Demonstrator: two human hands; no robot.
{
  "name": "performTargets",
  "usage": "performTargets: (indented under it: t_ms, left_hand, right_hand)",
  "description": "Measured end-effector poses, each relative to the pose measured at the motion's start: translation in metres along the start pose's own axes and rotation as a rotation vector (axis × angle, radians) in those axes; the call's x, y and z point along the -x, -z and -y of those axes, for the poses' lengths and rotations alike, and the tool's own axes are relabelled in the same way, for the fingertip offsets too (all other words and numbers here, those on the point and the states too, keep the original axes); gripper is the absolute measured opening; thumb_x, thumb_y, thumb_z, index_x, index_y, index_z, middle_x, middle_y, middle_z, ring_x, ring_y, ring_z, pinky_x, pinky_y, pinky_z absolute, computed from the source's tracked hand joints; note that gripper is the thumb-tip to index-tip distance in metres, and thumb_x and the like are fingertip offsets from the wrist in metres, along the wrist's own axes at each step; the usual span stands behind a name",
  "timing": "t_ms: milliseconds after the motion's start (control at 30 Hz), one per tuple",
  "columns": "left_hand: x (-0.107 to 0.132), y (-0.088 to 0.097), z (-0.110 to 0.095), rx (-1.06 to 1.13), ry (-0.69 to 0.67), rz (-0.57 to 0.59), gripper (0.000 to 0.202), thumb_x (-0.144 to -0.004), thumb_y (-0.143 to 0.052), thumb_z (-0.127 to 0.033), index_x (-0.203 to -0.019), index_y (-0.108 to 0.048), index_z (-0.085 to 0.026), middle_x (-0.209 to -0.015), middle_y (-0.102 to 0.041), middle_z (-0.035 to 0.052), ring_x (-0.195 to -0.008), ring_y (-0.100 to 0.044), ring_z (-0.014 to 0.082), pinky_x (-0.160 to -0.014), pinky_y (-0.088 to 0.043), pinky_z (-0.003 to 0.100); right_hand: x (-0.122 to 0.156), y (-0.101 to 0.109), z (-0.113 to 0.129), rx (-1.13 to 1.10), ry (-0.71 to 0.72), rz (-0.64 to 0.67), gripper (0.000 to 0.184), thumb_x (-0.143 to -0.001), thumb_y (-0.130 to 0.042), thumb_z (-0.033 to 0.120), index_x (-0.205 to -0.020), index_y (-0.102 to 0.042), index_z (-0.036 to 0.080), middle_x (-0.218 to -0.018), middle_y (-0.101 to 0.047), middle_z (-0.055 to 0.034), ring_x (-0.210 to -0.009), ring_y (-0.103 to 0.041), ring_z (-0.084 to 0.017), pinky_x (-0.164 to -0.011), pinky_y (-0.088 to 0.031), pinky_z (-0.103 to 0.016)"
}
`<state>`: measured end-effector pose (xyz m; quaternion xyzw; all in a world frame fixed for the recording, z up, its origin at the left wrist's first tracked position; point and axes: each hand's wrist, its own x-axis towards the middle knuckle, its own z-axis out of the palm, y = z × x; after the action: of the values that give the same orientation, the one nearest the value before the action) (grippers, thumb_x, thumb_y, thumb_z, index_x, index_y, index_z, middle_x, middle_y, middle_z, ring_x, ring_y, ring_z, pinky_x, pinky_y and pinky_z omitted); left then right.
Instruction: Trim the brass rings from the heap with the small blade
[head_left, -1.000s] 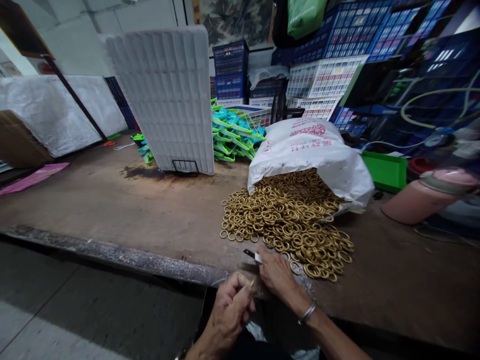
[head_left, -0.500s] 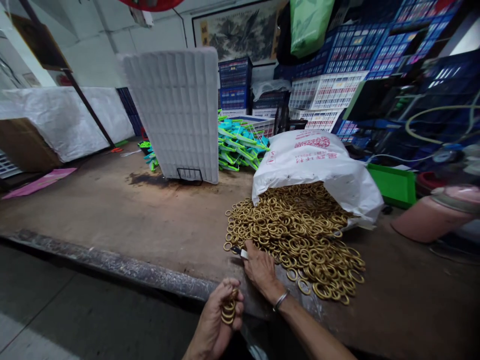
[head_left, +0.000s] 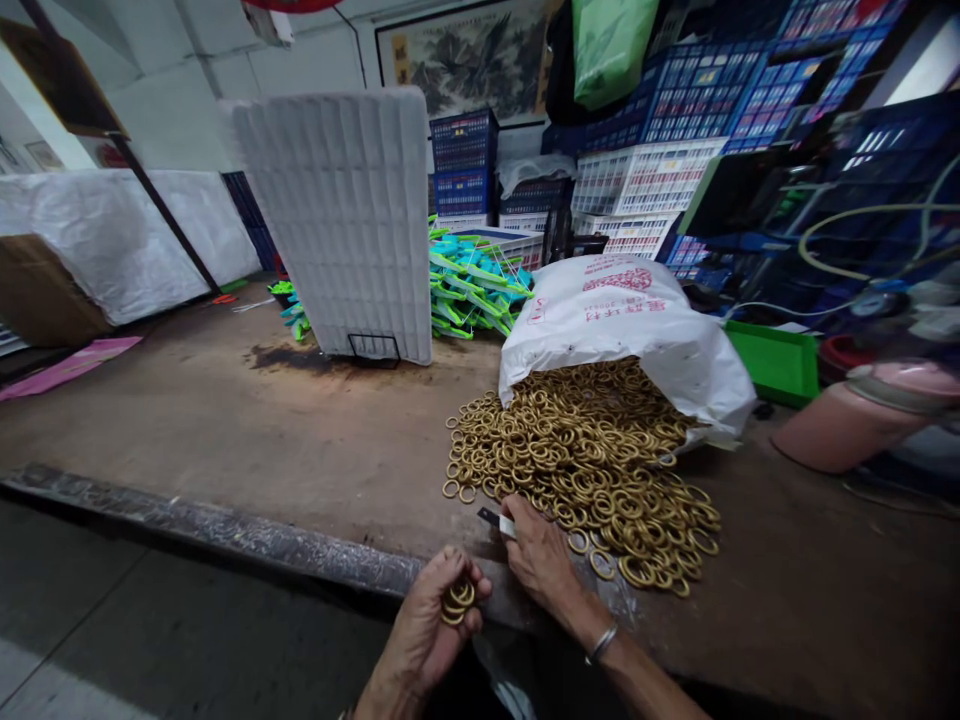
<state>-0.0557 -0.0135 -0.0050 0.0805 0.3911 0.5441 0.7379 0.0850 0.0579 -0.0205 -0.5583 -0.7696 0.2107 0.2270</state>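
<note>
Head view, left hand (head_left: 435, 625) half-hiding rings (head_left: 457, 600), forearm cropped

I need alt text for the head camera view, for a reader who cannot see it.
A person's left hand grips a small stack of brass rings while the right hand, holding a small blade, rests at the edge of a ring pile spilling from a white sack on a worn workbench.
</note>
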Motion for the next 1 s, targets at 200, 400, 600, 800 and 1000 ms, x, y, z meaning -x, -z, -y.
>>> performTargets:
  t_ms: [200, 400, 600, 800, 1000]
  left_hand:
    - [-0.004, -0.002, 0.008, -0.362, -0.22, 0.015, 0.022, -0.073, -0.059, -0.033, -0.088, -0.054, -0.017, -0.05, -0.045, -0.0067, -0.039, -0.04, 0.005, -0.035, -0.027, 0.014]
    - [-0.007, -0.007, 0.015, -0.786, -0.488, 0.084, 0.023, -0.075, -0.055, -0.025, -0.094, -0.062, -0.015, -0.07, -0.061, 0.0015, -0.065, -0.055, 0.0118, -0.062, -0.043, 0.021]
    - [-0.007, -0.006, 0.021, -0.852, -0.559, 0.114, 0.017, -0.08, -0.048, -0.025, -0.086, -0.059, -0.014, -0.068, -0.061, 0.0017, -0.064, -0.056, 0.0137, -0.064, -0.044, 0.024]
    - [-0.003, -0.009, 0.02, -0.979, -0.649, 0.045, 0.014, -0.08, -0.047, -0.025, -0.077, -0.058, -0.016, -0.066, -0.062, 0.0014, -0.062, -0.056, 0.0137, -0.062, -0.042, 0.023]
    - [-0.003, -0.014, 0.019, -0.968, -0.631, 0.05, 0.016, -0.08, -0.048, -0.027, -0.071, -0.057, -0.016, -0.062, -0.059, 0.0009, -0.06, -0.052, 0.0128, -0.061, -0.041, 0.023]
  right_hand:
    - [0.014, 0.017, 0.004, -0.555, -0.246, 0.19, 0.012, -0.071, -0.04, 0.028, -0.064, -0.044, 0.019, -0.054, -0.04, 0.0055, -0.052, -0.037, -0.009, -0.049, -0.03, -0.019]
    - [0.025, 0.018, 0.012, -0.875, -0.359, 0.321, 0.013, -0.064, -0.046, 0.029, -0.059, -0.043, 0.018, -0.047, -0.035, 0.0082, -0.045, -0.031, -0.006, -0.043, -0.025, -0.018]
    - [0.03, 0.015, 0.018, -1.051, -0.449, 0.442, 0.009, -0.063, -0.047, 0.027, -0.062, -0.042, 0.019, -0.044, -0.038, 0.0093, -0.036, -0.023, -0.003, -0.037, -0.013, -0.017]
    - [0.035, 0.016, 0.014, -1.006, -0.461, 0.338, 0.026, -0.073, -0.043, 0.043, -0.072, -0.047, 0.018, -0.049, -0.045, 0.0068, -0.034, -0.025, -0.003, -0.035, -0.015, -0.017]
    - [0.034, 0.017, 0.009, -0.782, -0.282, 0.265, 0.034, -0.075, -0.042, 0.047, -0.059, -0.048, 0.018, -0.044, -0.039, 0.0062, -0.039, -0.032, -0.006, -0.039, -0.024, -0.019]
